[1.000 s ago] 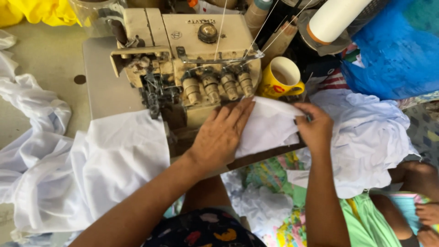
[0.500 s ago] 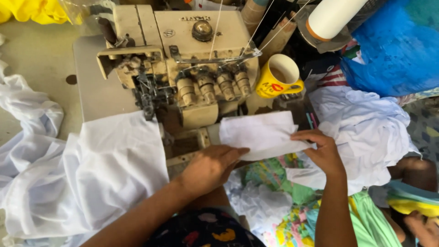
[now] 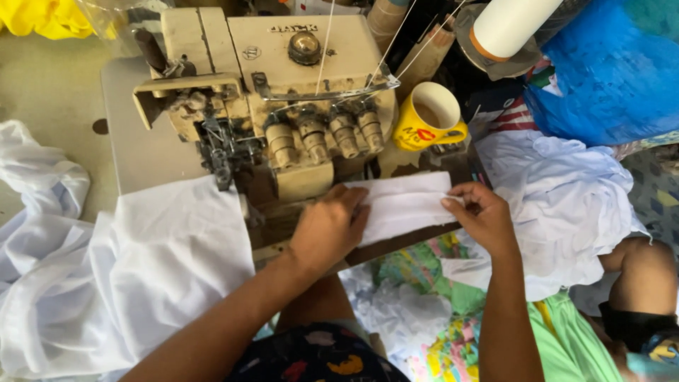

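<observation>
Since a moment ago, both hands have drawn closer together on the folded white cloth piece (image 3: 407,205). Left hand (image 3: 327,230) is lying flat on its near end; right hand (image 3: 481,216) is pinching its far edge. Sewing machine (image 3: 283,106) is sitting just beyond them on the counter (image 3: 64,106), yellow mug (image 3: 428,117) beyond the right hand.

Matt white cloth piece (image 3: 403,206), glossy mug (image 3: 424,119)
</observation>
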